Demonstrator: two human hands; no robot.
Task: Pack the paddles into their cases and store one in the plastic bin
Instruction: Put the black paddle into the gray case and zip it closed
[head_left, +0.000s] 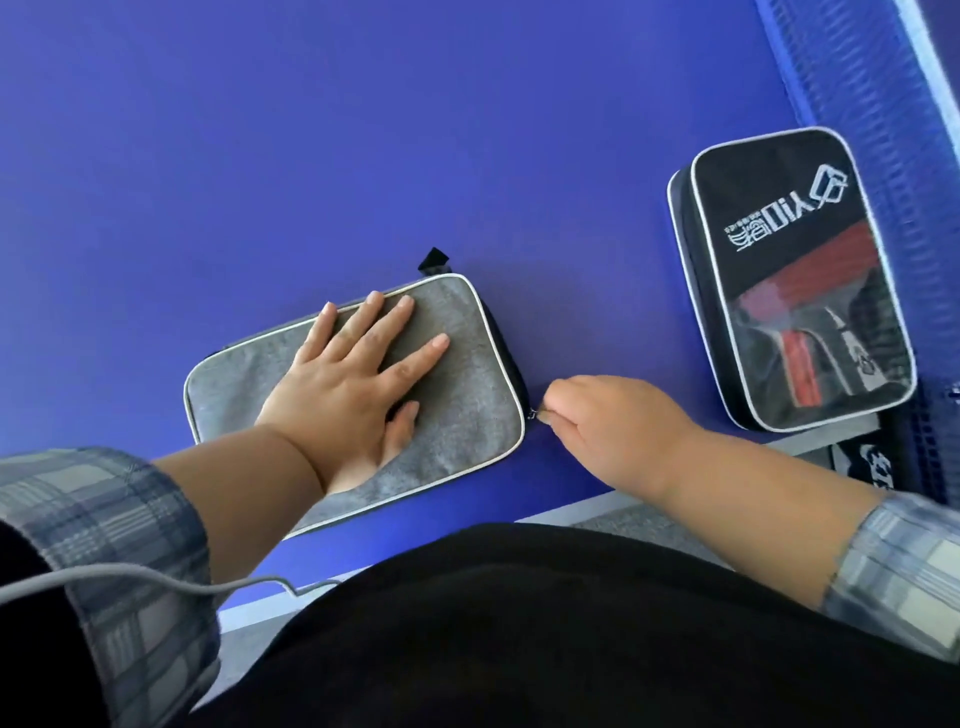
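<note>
Plainly, a blue tabletop (363, 130) fills the view; two cases lie on it, a grey case (467, 374) and, well right of it, a black case (769, 208) with one red paddle (810, 306) showing inside; left hand (343, 395) lies flat, fingers spread, on the grey case; right hand (613, 431) pinches its corner zipper pull (537, 414).

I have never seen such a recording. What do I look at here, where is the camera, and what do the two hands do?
There is no machine: a person works with bare hands, and one camera worn on the head looks down at them. On the blue table lies a flat grey fabric case with white edging. The left hand presses flat on it, while the right hand pinches the small zipper pull at its corner. Farther right lies a black case with a clear window; a red paddle shows inside.
</note>
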